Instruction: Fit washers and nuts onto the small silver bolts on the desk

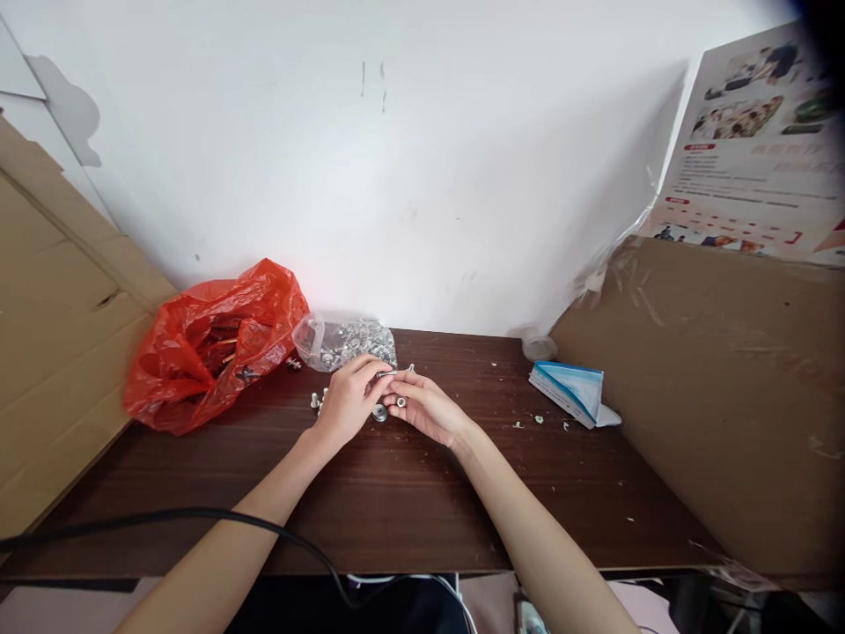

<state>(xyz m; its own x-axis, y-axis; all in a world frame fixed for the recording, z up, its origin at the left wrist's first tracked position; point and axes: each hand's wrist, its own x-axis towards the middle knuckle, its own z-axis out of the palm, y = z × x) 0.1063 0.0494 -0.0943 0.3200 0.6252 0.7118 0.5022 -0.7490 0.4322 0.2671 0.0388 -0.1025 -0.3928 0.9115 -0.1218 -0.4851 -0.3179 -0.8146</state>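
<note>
Above the table my left hand (353,393) pinches a small slim metal screw (385,374) between thumb and fingertips. My right hand (428,410) meets it from the other side, fingers curled, with a small metal nut (401,402) resting against them. Its thumb is close to the screw's end; whether it touches cannot be made out. Just below the hands lies a round metal washer-like part (379,412). Beside my left hand stand small metal bolts (315,401), partly hidden by it. Another small metal piece (411,368) shows behind my right fingers.
A clear bag of metal hardware (356,339) lies behind my left hand, next to an open red plastic bag (264,295). On the right are a blue-and-white packet (568,389) and a cardboard panel (713,379). A black cable (198,513) crosses over my left forearm.
</note>
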